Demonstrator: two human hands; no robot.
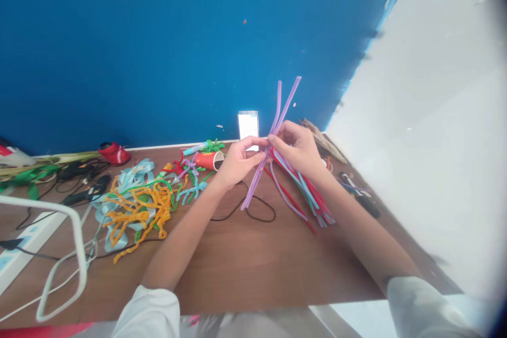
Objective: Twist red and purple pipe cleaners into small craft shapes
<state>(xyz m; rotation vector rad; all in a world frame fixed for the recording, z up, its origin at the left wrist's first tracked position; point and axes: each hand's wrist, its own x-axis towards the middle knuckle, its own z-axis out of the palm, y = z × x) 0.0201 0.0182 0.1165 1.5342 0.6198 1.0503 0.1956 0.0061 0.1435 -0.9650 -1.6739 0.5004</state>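
Observation:
Purple pipe cleaners (pixel 288 105) are held up over the table, slanting from lower left to upper right, their upper ends spread apart. My left hand (pixel 242 158) pinches them from the left, thumb and forefinger closed around their middle. From the other side my right hand (pixel 296 148) grips the same stems slightly higher, its fingertips nearly meeting the left ones. Beneath my right hand lies a bundle of red, light blue and purple pipe cleaners (pixel 309 195) on the table. Exactly how the held stems cross is hidden by my fingers.
A lit phone (pixel 248 129) leans against the blue wall. Left of my hands are a red paper cup (pixel 209 160), orange twisted pipe cleaners (pixel 142 206) and pale blue ribbon (pixel 137 171). A power strip (pixel 34 240), a white bent frame (pixel 81 253) and black cables (pixel 261 208) also occupy the table.

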